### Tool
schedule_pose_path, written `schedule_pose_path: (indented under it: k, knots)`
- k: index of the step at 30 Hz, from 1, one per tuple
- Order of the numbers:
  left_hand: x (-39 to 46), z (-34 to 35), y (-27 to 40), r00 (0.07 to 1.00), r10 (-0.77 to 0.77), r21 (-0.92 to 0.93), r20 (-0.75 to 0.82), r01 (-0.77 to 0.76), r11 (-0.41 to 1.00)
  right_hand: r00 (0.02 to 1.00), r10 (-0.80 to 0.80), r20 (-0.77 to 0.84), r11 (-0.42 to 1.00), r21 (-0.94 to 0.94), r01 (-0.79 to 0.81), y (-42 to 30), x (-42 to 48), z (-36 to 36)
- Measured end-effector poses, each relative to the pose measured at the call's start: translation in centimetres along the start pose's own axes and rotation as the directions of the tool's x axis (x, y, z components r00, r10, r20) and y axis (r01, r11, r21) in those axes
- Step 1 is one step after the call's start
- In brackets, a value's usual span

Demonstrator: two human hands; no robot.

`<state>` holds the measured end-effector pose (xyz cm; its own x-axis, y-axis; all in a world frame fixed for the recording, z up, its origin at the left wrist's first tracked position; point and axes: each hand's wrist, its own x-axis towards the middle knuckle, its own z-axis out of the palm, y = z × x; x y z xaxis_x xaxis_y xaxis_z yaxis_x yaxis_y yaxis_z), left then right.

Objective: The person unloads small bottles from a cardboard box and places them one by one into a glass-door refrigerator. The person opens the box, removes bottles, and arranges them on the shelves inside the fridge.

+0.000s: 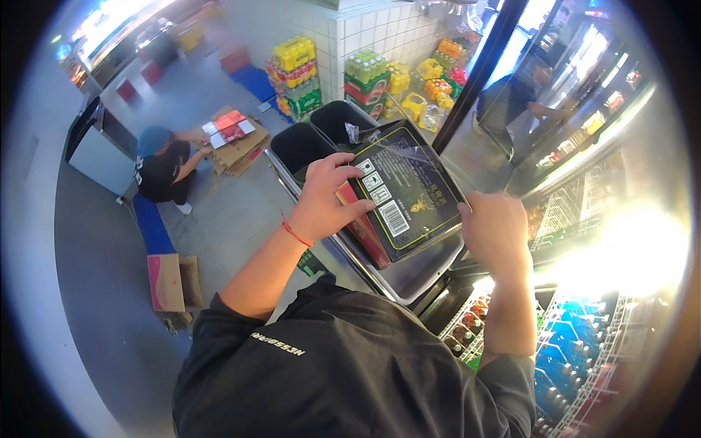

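A black carton (411, 189) with yellow edging, a gold emblem and a barcode lies tilted in front of me, its red side (366, 232) facing my left. Clear plastic wrap (402, 145) covers part of it, loose and wrinkled at the far end. My left hand (328, 197), a red string on its wrist, grips the carton's left edge with fingers spread over the top. At the right corner my right hand (495, 227) is closed, pinching stretched wrap; the hand is slightly blurred. Beneath the carton is a metal cart tray (419, 284).
Black bins (301, 143) stand beyond the carton. To my right are an open glass door (465, 109) and a lit cooler with blue bottles (569, 339). Wrapped drink packs (296, 76) are stacked by the tiled wall. A person (161, 164) crouches left beside flattened cardboard (241, 150). An open box (167, 282) sits nearby.
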<state>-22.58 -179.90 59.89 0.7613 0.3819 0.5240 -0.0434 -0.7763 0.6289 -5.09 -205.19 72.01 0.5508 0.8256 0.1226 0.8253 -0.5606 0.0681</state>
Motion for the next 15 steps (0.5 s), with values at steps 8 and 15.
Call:
schedule_pose_path:
  k: [8, 15]
  knots:
    - [4.6, -1.4, -0.5, 0.959, 0.212, 0.004, 0.189, -0.216, 0.976, 0.936, 0.304, 0.178, 0.455, 0.836, -0.306, 2.6, 0.3, 5.0]
    - [8.9, -1.9, 0.3, 0.829, 0.172, -0.067, 0.533, -0.161, 0.985, 0.822, 0.380, 0.424, 0.178, 0.838, -0.515, -0.4, -2.2, 3.5]
